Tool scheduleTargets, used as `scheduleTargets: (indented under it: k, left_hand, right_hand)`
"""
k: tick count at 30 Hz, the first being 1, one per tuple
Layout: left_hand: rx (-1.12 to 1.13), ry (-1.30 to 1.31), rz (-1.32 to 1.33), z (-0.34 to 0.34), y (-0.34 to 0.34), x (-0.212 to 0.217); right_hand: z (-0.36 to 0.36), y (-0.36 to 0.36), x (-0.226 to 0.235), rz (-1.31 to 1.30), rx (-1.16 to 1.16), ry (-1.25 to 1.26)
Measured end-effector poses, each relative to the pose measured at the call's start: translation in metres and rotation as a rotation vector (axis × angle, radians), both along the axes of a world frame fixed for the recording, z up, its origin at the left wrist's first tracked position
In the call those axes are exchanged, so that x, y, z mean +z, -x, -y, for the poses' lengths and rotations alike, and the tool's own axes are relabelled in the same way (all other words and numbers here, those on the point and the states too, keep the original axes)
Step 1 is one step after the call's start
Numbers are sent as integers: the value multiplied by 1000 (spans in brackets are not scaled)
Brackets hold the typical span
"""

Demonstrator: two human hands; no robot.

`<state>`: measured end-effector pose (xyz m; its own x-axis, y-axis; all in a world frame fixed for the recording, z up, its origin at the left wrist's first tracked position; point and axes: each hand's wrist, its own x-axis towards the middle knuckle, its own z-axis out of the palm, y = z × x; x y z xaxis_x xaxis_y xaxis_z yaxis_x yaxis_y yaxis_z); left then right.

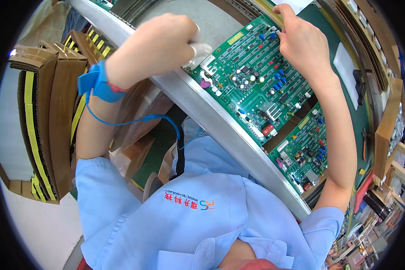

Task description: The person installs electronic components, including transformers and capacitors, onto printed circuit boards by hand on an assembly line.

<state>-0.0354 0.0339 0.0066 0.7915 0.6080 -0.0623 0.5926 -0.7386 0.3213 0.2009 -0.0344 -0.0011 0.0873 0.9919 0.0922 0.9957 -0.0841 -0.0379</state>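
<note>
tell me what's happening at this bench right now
A person in a light blue shirt has both hands on a green circuit board lying on the bench rail. The left hand, a blue wrist strap on that wrist, grips the board's near-left corner; the right hand touches its far edge. A second green board lies beside it.

Electronics assembly line: green circuit boards (252, 85) on a metal conveyor rail (220, 121), stacked cardboard cartons (49, 112) alongside.
</note>
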Motion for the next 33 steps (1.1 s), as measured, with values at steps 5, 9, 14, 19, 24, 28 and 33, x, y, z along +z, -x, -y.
scheduleTargets:
  k: [5, 9, 14, 19, 24, 28, 33]
  left_hand:
    - [132, 52, 170, -29, -12, 21]
    - [24, -45, 356, -37, -56, 38]
    - [-56, -185, 396, -86, -119, 5]
    - [-137, -313, 374, -109, -153, -23]
    - [-294, -448, 475, -70, -199, 23]
    - [-327, -442, 439, -44, -259, 54]
    - [-235, -512, 524, -64, -292, 35]
  right_hand:
    - [5, -14, -17, 78, 95, -126]
    - [14, -36, -5, -77, 101, -186]
    - [63, -104, 16, -281, -132, -299]
    - [137, -177, -5, 92, -242, -347]
    - [174, -194, -34, 54, -319, -339]
    - [174, -202, -43, 39, -330, -375]
    - [172, -196, -41, 79, -298, -492]
